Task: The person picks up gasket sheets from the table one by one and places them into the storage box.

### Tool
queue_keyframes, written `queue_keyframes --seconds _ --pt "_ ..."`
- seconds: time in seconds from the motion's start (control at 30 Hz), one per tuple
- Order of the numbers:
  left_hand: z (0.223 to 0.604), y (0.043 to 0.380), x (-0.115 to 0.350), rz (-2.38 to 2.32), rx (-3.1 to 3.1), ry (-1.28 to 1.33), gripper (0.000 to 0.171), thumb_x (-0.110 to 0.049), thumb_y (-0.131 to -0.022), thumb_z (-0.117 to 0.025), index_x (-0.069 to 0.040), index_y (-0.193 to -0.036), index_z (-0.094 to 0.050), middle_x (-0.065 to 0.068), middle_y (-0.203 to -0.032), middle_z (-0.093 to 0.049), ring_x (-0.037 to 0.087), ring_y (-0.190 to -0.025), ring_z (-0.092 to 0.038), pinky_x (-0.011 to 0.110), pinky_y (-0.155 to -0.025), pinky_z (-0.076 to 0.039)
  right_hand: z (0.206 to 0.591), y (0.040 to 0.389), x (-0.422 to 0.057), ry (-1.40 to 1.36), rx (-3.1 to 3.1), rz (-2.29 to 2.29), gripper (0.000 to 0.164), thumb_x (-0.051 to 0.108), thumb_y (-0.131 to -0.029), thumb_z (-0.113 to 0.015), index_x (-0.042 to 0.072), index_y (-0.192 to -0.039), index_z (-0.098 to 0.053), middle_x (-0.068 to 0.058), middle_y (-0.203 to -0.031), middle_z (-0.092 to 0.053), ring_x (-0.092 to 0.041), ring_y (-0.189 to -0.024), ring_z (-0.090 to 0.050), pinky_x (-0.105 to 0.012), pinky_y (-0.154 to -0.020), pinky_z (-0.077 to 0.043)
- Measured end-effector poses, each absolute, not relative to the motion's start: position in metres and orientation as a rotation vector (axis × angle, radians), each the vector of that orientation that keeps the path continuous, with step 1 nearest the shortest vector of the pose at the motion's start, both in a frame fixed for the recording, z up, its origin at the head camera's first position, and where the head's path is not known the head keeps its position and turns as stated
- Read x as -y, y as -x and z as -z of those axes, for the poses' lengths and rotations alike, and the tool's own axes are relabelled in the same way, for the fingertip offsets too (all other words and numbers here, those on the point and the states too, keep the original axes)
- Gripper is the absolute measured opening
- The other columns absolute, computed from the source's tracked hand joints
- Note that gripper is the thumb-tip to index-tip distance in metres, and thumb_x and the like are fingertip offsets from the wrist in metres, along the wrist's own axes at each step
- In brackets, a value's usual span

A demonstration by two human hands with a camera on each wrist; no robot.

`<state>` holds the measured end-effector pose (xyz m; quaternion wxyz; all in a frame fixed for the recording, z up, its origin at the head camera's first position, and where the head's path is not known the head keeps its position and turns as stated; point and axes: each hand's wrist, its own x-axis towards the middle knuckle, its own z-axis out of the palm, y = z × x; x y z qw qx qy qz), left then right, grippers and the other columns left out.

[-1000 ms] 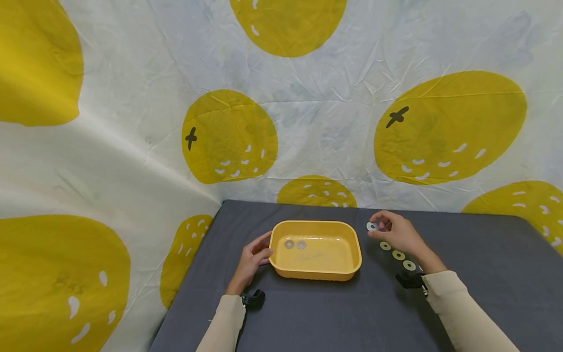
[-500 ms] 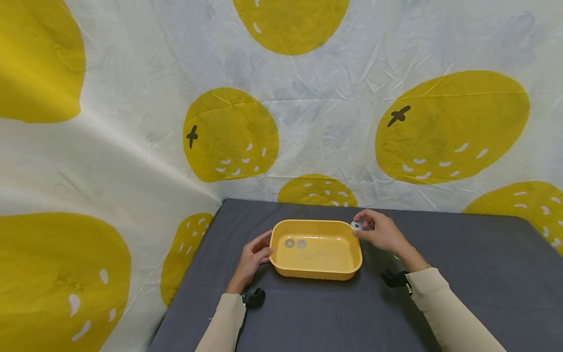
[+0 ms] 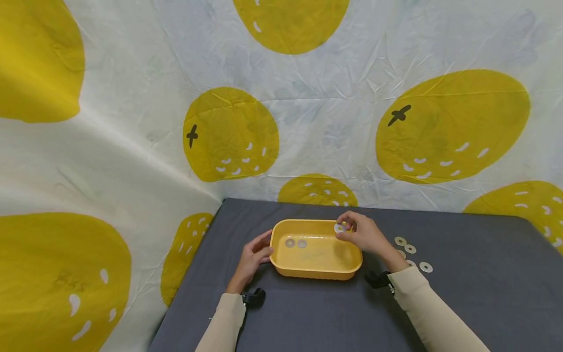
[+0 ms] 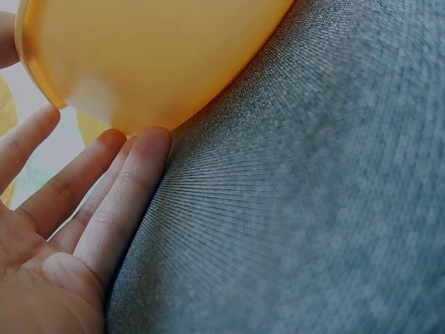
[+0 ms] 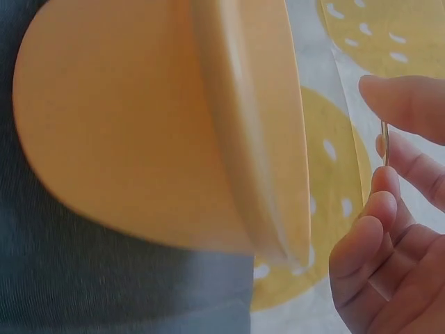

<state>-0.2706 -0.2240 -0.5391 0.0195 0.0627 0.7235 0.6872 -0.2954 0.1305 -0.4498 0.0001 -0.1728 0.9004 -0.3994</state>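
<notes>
A yellow plastic basin (image 3: 323,254) with rounded corners stands on the grey cloth, two flat washers (image 3: 289,243) lying side by side at its left inside. My left hand (image 3: 252,258) holds the basin's left end, its thumb at the rim and several fingertips (image 4: 149,142) against the outer wall. Over the far right corner of the basin, my right hand (image 3: 364,235) pinches one silvery washer (image 3: 338,228) between thumb and fingers. Edge-on, that washer (image 5: 386,142) shows as a thin strip in the right wrist view.
Several more washers (image 3: 425,267) lie on the cloth right of the basin, some partly hidden by my right forearm. The grey cloth (image 3: 308,313) covers the table. Behind and left hangs a white curtain (image 3: 325,137) with yellow fruit prints.
The right hand has carried its washer leftward, from beside the basin to over its right part. Washers under the right forearm have come into sight. The left hand has kept its place.
</notes>
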Motion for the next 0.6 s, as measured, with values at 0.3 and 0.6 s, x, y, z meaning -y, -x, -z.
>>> queue_keyframes --seconds 0.3,0.6 --pt "0.542 0.272 0.224 -2.125 -2.253 -0.21 0.055 -0.008 -0.097 -0.065 -0.017 -0.15 -0.054 0.026 -0.135 -0.062 0.042 -0.117 -0.066 0.033 -0.083 -0.063 0.453 0.295 -0.11 0.529 -2.811 1.3 0.03 0.018 -0.087 -0.081 0.011 -0.112 -0.068 -0.01 -0.091 -0.059 -0.02 -0.071 -0.05 -0.029 -0.06 -0.04" --pt "0.54 0.272 0.224 -2.131 -2.246 -0.203 0.054 -0.009 -0.098 -0.065 -0.019 -0.149 -0.055 0.025 -0.135 -0.062 0.041 -0.117 -0.066 0.032 -0.083 -0.063 0.464 0.296 -0.093 0.518 -2.814 1.301 0.027 0.017 -0.088 -0.08 0.011 -0.112 -0.069 -0.008 -0.091 -0.059 -0.019 -0.072 -0.049 -0.03 -0.062 -0.04"
